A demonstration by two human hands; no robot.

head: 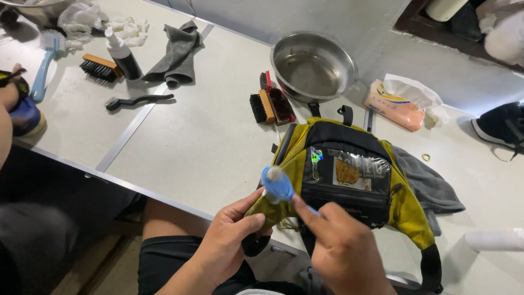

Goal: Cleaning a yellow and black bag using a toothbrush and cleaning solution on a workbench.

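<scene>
At the near desk (180, 158) edge, soft, floppy yellow-and-black bag (349, 175) pinched by its near-left corner in closed left hand (226, 240), light, stiff blue brush (277, 186) gripped by the handle in closed right hand (341, 246); likely best held by firm seams.

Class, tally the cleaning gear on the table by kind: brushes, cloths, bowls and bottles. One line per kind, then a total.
Brushes: 5 – blue brush in the right hand, blue-handled brush, wooden brush, slim black brush, paired wooden brushes counted as 1
Grey cloths: 2 –
Metal bowls: 1 –
Bottles: 1 –
Total: 9
</scene>
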